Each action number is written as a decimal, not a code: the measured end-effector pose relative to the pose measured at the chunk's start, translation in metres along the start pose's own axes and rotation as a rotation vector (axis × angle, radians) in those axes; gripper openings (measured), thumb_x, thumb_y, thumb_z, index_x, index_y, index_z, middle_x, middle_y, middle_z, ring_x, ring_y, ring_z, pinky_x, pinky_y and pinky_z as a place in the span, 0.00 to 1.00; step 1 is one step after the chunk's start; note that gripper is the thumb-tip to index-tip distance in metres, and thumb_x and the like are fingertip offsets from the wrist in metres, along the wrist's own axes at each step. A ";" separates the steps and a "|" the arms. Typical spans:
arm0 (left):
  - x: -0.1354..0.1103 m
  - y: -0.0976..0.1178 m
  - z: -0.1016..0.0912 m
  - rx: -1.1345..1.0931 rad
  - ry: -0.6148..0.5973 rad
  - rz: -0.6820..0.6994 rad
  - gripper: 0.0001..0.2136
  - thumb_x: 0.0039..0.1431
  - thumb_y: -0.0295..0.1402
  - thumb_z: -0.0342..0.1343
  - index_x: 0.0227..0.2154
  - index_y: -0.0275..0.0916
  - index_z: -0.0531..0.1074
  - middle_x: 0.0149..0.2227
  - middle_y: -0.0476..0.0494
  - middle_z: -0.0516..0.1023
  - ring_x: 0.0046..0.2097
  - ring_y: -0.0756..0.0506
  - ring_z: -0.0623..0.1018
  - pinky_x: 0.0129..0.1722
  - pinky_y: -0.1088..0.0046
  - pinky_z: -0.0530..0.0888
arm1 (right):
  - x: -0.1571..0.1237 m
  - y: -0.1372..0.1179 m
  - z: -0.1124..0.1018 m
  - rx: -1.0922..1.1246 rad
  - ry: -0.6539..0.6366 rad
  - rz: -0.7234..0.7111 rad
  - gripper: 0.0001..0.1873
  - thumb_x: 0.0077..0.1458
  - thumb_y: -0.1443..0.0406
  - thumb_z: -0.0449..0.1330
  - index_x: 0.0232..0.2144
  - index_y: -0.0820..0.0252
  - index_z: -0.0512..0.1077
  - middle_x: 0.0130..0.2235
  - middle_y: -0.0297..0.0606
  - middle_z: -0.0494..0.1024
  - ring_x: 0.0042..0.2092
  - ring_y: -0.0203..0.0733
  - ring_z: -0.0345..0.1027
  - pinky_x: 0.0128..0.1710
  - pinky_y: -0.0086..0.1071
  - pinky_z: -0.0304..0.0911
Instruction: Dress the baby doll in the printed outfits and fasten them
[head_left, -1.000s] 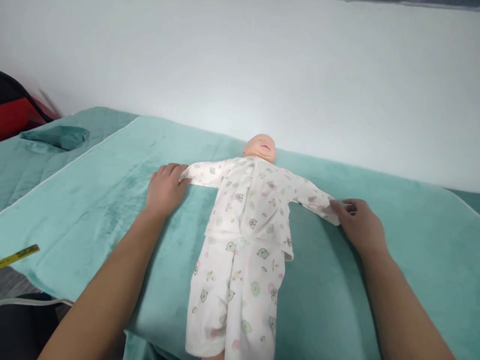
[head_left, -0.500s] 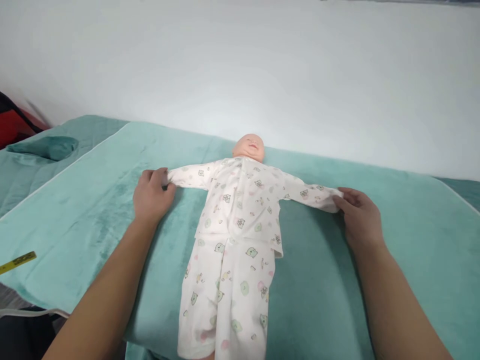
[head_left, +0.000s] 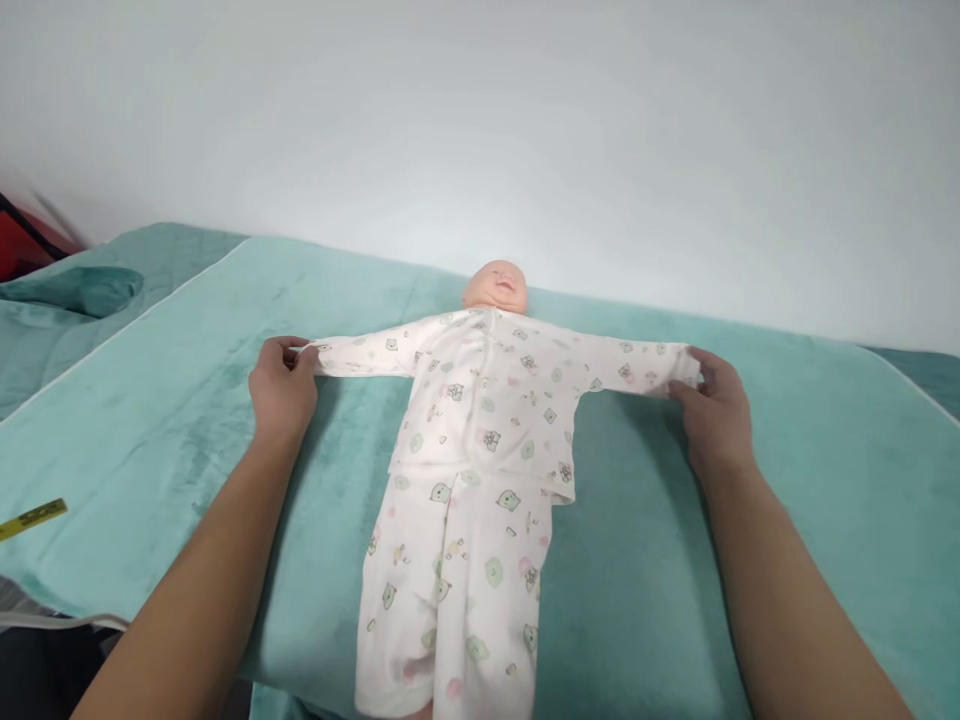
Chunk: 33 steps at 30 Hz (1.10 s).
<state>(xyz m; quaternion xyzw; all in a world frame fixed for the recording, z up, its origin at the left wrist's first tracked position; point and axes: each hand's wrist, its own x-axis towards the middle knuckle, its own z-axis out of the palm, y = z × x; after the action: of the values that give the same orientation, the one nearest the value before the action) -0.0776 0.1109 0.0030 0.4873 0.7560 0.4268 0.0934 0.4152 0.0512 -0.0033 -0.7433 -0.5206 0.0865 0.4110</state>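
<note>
Doll (head_left: 484,400) sleeves pinched: left hand (head_left: 281,392), right hand (head_left: 714,418); tape (head_left: 31,518) print illegible

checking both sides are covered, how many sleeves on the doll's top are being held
2: one sleeve stretched out to the left hand, its cuff pinched; the other sleeve to the right hand, likewise.

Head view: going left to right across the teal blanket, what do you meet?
Yellow measuring tape → left hand gripping one sleeve end → dressed doll → right hand gripping the other sleeve end.
</note>
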 end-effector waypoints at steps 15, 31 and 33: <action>0.004 -0.005 0.006 0.088 0.034 0.167 0.14 0.53 0.25 0.50 0.41 0.39 0.76 0.45 0.39 0.73 0.46 0.41 0.75 0.49 0.62 0.73 | -0.008 -0.015 0.005 -0.159 0.082 0.128 0.26 0.50 0.67 0.54 0.52 0.64 0.71 0.53 0.54 0.70 0.45 0.49 0.68 0.52 0.44 0.61; 0.002 0.004 0.008 0.189 -0.200 0.234 0.18 0.62 0.36 0.44 0.47 0.40 0.76 0.46 0.39 0.81 0.49 0.38 0.78 0.49 0.64 0.72 | -0.055 -0.062 0.028 -0.196 -0.084 -0.450 0.27 0.65 0.55 0.50 0.59 0.64 0.65 0.64 0.55 0.65 0.66 0.57 0.55 0.64 0.54 0.53; -0.004 0.004 0.005 0.140 -0.145 0.269 0.18 0.62 0.36 0.44 0.47 0.38 0.75 0.48 0.37 0.80 0.52 0.38 0.76 0.54 0.61 0.70 | -0.088 -0.075 0.017 -0.060 -0.086 -0.501 0.23 0.64 0.56 0.52 0.58 0.60 0.66 0.61 0.52 0.68 0.63 0.54 0.60 0.61 0.50 0.59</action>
<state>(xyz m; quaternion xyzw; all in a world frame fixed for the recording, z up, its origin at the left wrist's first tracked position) -0.0703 0.1112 0.0020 0.6192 0.7030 0.3454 0.0555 0.3143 -0.0054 0.0120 -0.5987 -0.7078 -0.0019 0.3749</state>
